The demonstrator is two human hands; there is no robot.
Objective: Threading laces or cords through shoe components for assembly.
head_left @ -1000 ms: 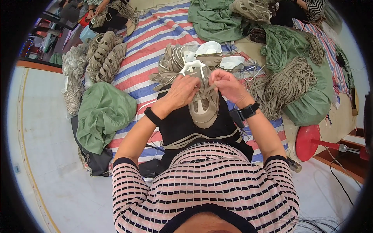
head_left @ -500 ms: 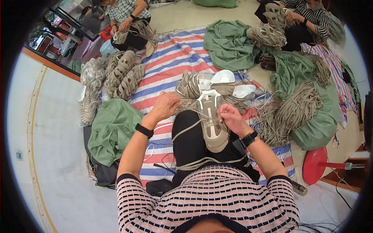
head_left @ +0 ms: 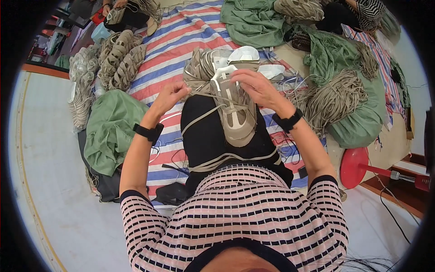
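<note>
On my black-trousered lap lies a taupe shoe (head_left: 235,122) with white trim at its opening, toe toward me. My left hand (head_left: 172,96) is closed in a pinch on a flat beige shoelace (head_left: 204,94), which runs across to the front of the shoe. Over the shoe's opening, beside the tongue, my right hand (head_left: 260,90) curls its fingers against the upper; its thumb is partly hidden. Long beige laces (head_left: 226,159) also loop around my thighs. Just beyond my knees rest more taupe shoes (head_left: 199,63), some with white insides.
A striped sheet (head_left: 167,54) covers the floor. Green sacks (head_left: 113,127) lie at left and right. A big bundle of laces (head_left: 335,97) sits at right, near a red round-based stand (head_left: 354,167). Strung shoes (head_left: 120,59) are heaped at left. Two people work beyond.
My right hand has moved up from the shoe's side to its opening. My left hand has drawn away leftward with the lace. The whole view has tilted down and shifted.
</note>
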